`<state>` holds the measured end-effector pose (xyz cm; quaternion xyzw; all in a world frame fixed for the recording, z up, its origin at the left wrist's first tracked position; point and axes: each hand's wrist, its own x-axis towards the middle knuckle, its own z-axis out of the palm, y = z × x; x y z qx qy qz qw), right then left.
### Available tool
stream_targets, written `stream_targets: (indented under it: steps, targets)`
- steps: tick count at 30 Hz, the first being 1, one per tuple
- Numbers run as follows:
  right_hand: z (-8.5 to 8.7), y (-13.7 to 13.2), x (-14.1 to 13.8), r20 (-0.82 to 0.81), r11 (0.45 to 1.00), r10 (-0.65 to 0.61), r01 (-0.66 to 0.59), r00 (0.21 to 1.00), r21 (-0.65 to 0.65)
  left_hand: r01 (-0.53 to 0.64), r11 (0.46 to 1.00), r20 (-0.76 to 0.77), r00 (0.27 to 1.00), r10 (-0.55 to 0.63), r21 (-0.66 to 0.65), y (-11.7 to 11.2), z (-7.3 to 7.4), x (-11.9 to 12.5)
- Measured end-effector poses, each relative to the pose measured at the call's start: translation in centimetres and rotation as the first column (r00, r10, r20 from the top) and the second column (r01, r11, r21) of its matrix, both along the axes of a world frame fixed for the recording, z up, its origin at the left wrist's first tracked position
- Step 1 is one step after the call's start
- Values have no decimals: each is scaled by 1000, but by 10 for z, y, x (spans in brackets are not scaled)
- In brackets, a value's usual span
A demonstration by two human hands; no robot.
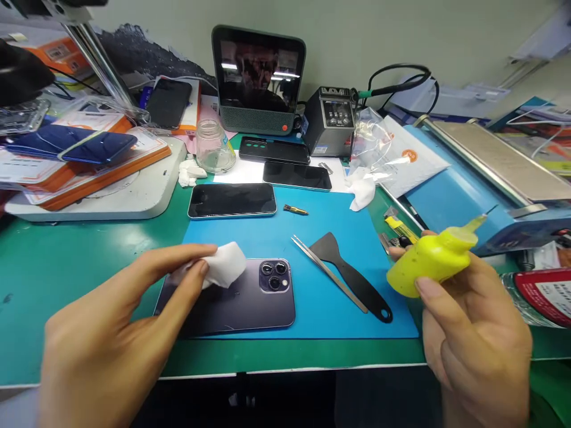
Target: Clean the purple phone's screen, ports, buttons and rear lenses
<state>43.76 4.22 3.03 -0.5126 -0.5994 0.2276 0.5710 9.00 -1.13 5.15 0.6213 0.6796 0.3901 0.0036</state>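
Observation:
Between thumb and fingers, my left hand pinches a folded white tissue just over a dark purple smartphone. The phone lies back up, its camera bump toward the right; my hand hides part of its left end. My right hand is wrapped round a small yellow squeeze bottle, tilted with its thin needle tip pointing up and to the right. Metal tweezers and a black plastic scraper lie side by side on the blue mat, between the phone and my right hand.
Behind the purple phone lie another phone and a small gold-tipped part. A glass jar, a screen device and a black control box stand at the back. Boxes are stacked left; a blue machine stands right.

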Motion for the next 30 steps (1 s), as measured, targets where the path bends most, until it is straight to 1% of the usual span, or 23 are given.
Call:
stream_targets:
  steps: [2,4,6,9,11,12,14,16,18,20,22,24,26,27,28,29,30]
  targets:
    - [1,12,5,88,993,-117,118,989,-8,30,999,16,999,-29,-23,8,1,5]
    - [-3,21,8,192,980,-189,198,963,-26,83,996,60,995,-81,-27,14,0,7]
    - [-8,27,9,241,972,-208,227,948,-55,126,992,98,988,-123,-24,16,-1,9]
    - [-15,27,9,252,972,-203,225,946,-62,169,985,117,979,-164,-33,16,-3,11]
    - [-15,23,8,273,976,-206,217,940,-13,173,984,95,981,-169,-31,16,-2,13]
    - [-15,21,7,290,976,-217,215,932,39,174,985,62,983,-172,-19,17,-2,15]
    - [-12,16,3,326,961,-268,225,907,162,188,982,-56,981,-187,31,21,-2,22]
    - [-10,13,-1,342,937,-319,238,884,257,230,971,-188,959,-214,64,25,-4,29]
    - [-9,12,-3,359,930,-327,230,874,285,289,956,-276,924,-265,49,28,-9,37]
    - [-9,12,-3,380,940,-301,203,875,276,349,937,-331,887,-322,21,29,-14,41]
    - [-9,12,-3,387,943,-286,187,877,274,389,921,-410,841,-354,3,26,-18,40]
    - [-9,11,-2,374,942,-286,187,882,278,426,904,-530,763,-370,-18,21,-20,37]
    - [-7,8,-3,359,942,-288,195,888,274,475,879,-645,655,-394,-55,15,-20,33]
    - [-7,7,-4,358,942,-286,193,889,274,495,866,-679,611,-408,-75,12,-20,31]
    - [-6,6,-5,363,943,-284,190,888,273,506,858,-695,584,-420,-93,10,-19,30]
    - [-5,5,-6,371,943,-284,187,884,274,504,857,-697,578,-425,-106,8,-19,30]
    - [-5,5,-6,379,941,-288,186,880,283,490,864,-689,588,-424,-114,7,-18,31]
